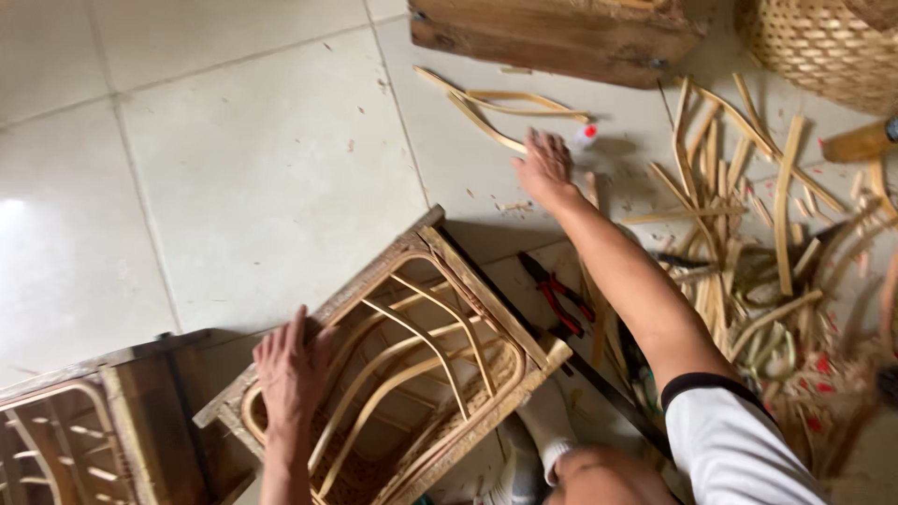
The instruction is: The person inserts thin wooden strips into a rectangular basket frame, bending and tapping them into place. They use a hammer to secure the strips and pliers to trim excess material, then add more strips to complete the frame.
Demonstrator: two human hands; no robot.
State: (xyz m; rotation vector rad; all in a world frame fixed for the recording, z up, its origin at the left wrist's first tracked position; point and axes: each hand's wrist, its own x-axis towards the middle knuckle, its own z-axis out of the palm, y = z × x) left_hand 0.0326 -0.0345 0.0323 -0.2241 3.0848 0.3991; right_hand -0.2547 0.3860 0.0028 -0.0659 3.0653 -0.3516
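1. Rattan panel frame (pixel 412 365) lies on the floor (pixel 234 168) under my left hand (pixel 290 369), pressed flat on its corner.
2. My right hand (pixel 544 168), fingers spread, reaches loose cane strips (pixel 496 103), gripping nothing.
3. Curved canes already fill the frame; many cut strips (pixel 739 215) remain unused, I judge.

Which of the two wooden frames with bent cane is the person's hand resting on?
The middle frame: the left hand lies flat on its corner. The other frame, at the bottom left, goes untouched.
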